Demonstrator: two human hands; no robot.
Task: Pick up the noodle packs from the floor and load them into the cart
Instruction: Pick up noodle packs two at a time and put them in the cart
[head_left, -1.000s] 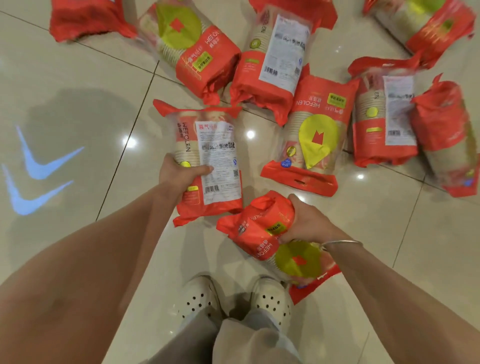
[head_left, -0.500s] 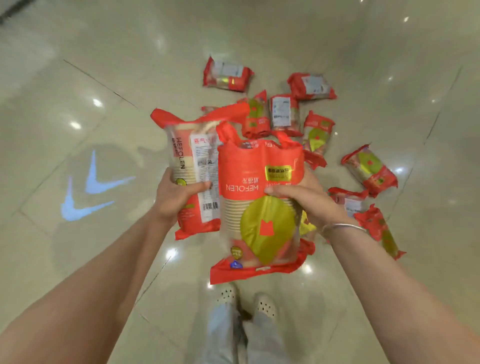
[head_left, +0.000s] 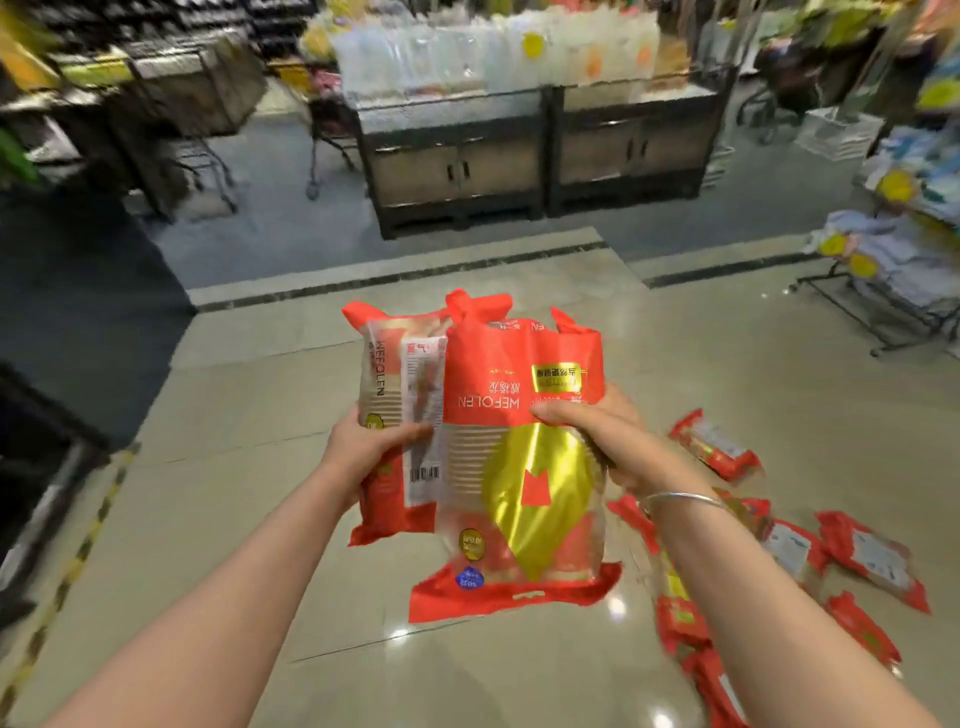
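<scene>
My left hand (head_left: 366, 448) grips a red and clear pack (head_left: 402, 374) with its white label side up. My right hand (head_left: 605, 434) grips a second pack (head_left: 524, 467) showing a yellow leaf shape and the word WEFOLEN. Both packs are held side by side at chest height, the right one overlapping the left. Several more red packs (head_left: 872, 556) lie scattered on the floor at the lower right, partly behind my right forearm. No cart shows clearly; a blurred wire frame (head_left: 197, 156) stands far left at the back.
A dark display counter with cabinet doors (head_left: 535, 156) stands ahead across the aisle, goods stacked on top. A rack of goods (head_left: 893, 270) is at the right. Dark shelving (head_left: 31, 467) and a yellow-black floor strip (head_left: 78, 561) run along the left. Glossy tile floor (head_left: 260, 467) lies between.
I have stood up and looked forward: both packs rose from the floor to chest height, and the view swung from the floor pile to the store aisle.
</scene>
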